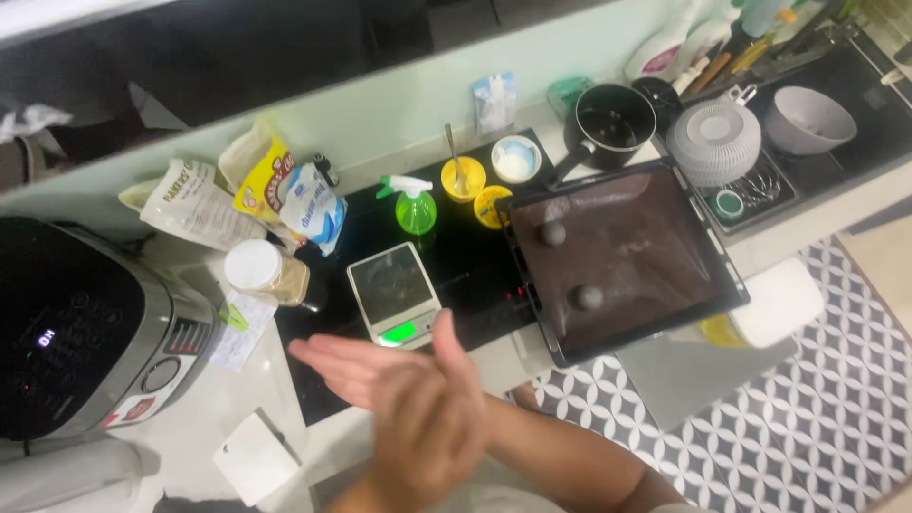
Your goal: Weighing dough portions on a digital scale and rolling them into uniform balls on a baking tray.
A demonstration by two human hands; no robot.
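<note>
Right hand (432,418): flat, palm down, laid across the left palm; thumb raised toward the scale; forearm running in from the lower right, over the counter's front edge. Fingers extended, pressed against the left hand. Anything between the palms hidden.
Left hand (347,366): open, palm up, beneath the right hand; fingertips pointing left toward the cooker. Grip on any item: cannot tell.
Scale (393,294): nearest item, just beyond the hands, on the black hob (456,261) near its front edge; long axis running front to back, slightly tilted; lit green display at the end facing the hands.
Tray (627,256): dark, rectangular, at the hob's right edge, front corner overhanging the counter; long axis tilted, left-front to right-rear. Two dark balls (553,233) on its left half, well apart.
Spray bottle (415,207): green, upright, behind the scale.
Yellow cups (464,178): at the hob's rear edge, spoon standing in one.
Cooker (85,332): at the counter's left end.
Jar (264,271): white lid, left of the scale.
Sink (807,123): right rear corner, grey bowl inside.
</note>
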